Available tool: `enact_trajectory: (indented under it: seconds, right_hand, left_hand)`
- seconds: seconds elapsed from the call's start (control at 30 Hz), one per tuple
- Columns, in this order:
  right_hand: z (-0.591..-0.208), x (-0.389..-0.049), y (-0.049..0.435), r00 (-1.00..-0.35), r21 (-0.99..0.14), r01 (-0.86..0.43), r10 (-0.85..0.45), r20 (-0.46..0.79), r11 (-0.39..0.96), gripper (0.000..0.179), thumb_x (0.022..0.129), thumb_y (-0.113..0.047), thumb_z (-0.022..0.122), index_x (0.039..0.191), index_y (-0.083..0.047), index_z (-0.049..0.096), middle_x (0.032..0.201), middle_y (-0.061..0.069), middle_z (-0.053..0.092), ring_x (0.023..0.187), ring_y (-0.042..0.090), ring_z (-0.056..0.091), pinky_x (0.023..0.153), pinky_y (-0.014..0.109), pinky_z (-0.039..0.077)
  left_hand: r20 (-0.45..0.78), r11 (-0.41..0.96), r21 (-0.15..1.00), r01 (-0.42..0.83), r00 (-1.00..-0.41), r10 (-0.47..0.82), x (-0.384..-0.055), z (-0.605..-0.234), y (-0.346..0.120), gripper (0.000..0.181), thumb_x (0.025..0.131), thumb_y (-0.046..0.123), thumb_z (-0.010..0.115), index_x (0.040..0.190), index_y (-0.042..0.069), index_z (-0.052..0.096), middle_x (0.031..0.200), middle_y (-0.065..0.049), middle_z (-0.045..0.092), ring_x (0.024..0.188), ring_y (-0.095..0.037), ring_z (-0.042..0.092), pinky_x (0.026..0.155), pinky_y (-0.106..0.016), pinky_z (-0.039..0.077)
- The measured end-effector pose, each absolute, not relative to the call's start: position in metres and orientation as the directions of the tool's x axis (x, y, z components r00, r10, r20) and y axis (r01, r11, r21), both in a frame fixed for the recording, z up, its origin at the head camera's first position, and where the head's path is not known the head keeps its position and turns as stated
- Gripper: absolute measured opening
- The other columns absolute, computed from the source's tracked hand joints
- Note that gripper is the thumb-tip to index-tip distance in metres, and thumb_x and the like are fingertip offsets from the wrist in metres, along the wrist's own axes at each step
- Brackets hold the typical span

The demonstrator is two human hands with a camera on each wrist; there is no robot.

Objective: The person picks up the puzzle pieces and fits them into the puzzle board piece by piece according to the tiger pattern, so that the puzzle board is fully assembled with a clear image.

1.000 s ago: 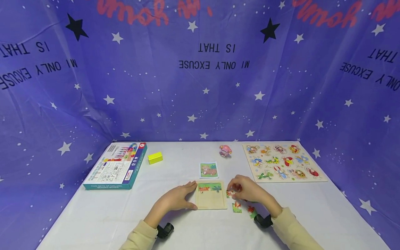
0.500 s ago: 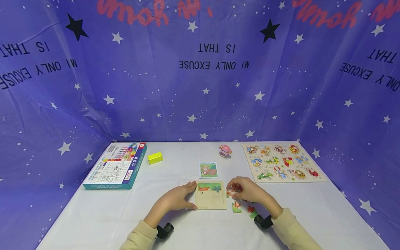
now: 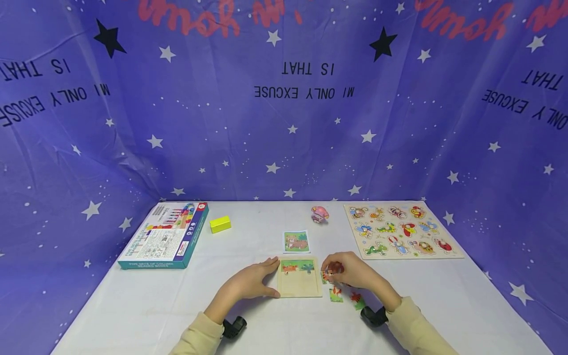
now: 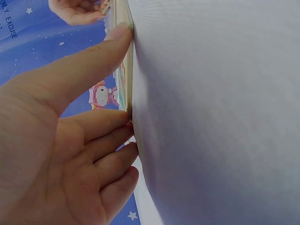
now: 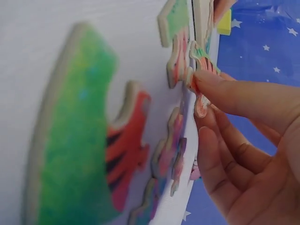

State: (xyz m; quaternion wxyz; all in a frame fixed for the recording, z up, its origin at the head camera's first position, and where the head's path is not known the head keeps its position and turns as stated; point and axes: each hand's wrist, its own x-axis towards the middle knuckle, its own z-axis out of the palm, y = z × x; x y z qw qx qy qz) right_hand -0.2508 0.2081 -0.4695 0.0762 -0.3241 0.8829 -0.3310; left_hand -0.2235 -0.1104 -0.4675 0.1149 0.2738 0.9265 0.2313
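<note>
My left hand (image 3: 253,281) touches the left edge of a square wooden puzzle tray (image 3: 300,289), its thumb and fingertips spread along the rim in the left wrist view. Along the tray's top lies a strip of fitted green and orange pieces (image 3: 290,266); below it bare wood shows. Just right of the tray, my right hand (image 3: 352,271) pinches a puzzle piece (image 5: 202,56) with orange, black stripes and green, between thumb and fingers. Loose puzzle pieces lie near it, one (image 3: 336,295) below the fingers and another (image 3: 357,300) by the right wrist.
Behind the tray lies a picture card (image 3: 296,242) of an animal. A pink figurine (image 3: 319,214) stands farther back. An insect peg puzzle board (image 3: 401,231) lies at right. On the left are a yellow block (image 3: 220,224) and a flat toy box (image 3: 164,236).
My right hand stays beside the tray and has dipped very slightly, the pinched puzzle piece shifting a little in its fingers. The left hand and tray have not moved.
</note>
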Motion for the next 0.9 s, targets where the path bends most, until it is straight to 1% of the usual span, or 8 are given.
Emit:
enact_trajectory:
  seconds: [0.13, 0.2, 0.47, 0.6, 0.73, 0.9]
  right_hand:
    - [-0.467, -0.253, 0.21, -0.77, -0.638, -0.534, -0.631, 0.096, 0.555, 0.015, 0.083, -0.009, 0.076, 0.095, -0.017, 0.071, 0.081, -0.007, 0.066, 0.068, 0.005, 0.055, 0.059, 0.024, 0.051]
    - [-0.465, -0.254, 0.212, -0.763, -0.641, -0.543, -0.638, 0.107, 0.542, 0.014, 0.084, -0.008, 0.075, 0.094, -0.017, 0.072, 0.082, -0.006, 0.068, 0.068, 0.005, 0.057, 0.06, 0.024, 0.052]
    - [-0.461, -0.256, 0.207, -0.745, -0.634, -0.582, -0.646, 0.165, 0.509, 0.021, 0.086, 0.0, 0.07, 0.099, -0.016, 0.072, 0.085, -0.009, 0.069, 0.068, 0.004, 0.058, 0.06, 0.024, 0.052]
    - [-0.461, -0.256, 0.198, -0.728, -0.635, -0.605, -0.656, 0.197, 0.481, 0.021, 0.086, 0.0, 0.069, 0.1, -0.014, 0.072, 0.086, -0.008, 0.069, 0.072, 0.005, 0.06, 0.065, 0.024, 0.053]
    - [-0.461, -0.257, 0.188, -0.733, -0.652, -0.591, -0.654, 0.189, 0.474, 0.02, 0.086, -0.001, 0.07, 0.101, -0.015, 0.072, 0.087, -0.008, 0.069, 0.075, 0.006, 0.061, 0.067, 0.024, 0.053]
    - [-0.462, -0.258, 0.174, -0.731, -0.678, -0.577, -0.658, 0.18, 0.456, 0.018, 0.087, -0.003, 0.071, 0.101, -0.014, 0.072, 0.086, -0.006, 0.069, 0.074, 0.006, 0.062, 0.067, 0.024, 0.054]
  left_hand:
    - [-0.082, 0.739, 0.495, 0.456, -0.823, 0.563, -0.224, -0.468, -0.11, 0.089, 0.077, 0.044, 0.078, 0.145, 0.0, 0.041, 0.152, -0.012, 0.036, 0.139, -0.03, 0.033, 0.112, -0.046, 0.03]
    - [-0.077, 0.736, 0.495, 0.461, -0.821, 0.566, -0.224, -0.468, -0.11, 0.089, 0.077, 0.044, 0.078, 0.145, 0.0, 0.041, 0.152, -0.012, 0.036, 0.139, -0.03, 0.034, 0.112, -0.046, 0.031]
    - [-0.075, 0.732, 0.499, 0.464, -0.818, 0.57, -0.224, -0.468, -0.11, 0.089, 0.076, 0.043, 0.078, 0.144, -0.001, 0.041, 0.151, -0.014, 0.037, 0.138, -0.03, 0.034, 0.111, -0.045, 0.031]
    - [-0.077, 0.732, 0.498, 0.464, -0.817, 0.571, -0.224, -0.468, -0.11, 0.089, 0.077, 0.044, 0.078, 0.144, -0.001, 0.041, 0.151, -0.013, 0.037, 0.138, -0.03, 0.034, 0.111, -0.045, 0.031]
    - [-0.077, 0.732, 0.498, 0.464, -0.818, 0.571, -0.224, -0.468, -0.111, 0.089, 0.077, 0.045, 0.078, 0.144, -0.001, 0.041, 0.151, -0.014, 0.037, 0.138, -0.03, 0.034, 0.111, -0.045, 0.031]
    - [-0.079, 0.733, 0.5, 0.461, -0.819, 0.569, -0.224, -0.468, -0.111, 0.09, 0.076, 0.045, 0.077, 0.144, -0.001, 0.041, 0.151, -0.014, 0.036, 0.138, -0.03, 0.034, 0.111, -0.046, 0.031]
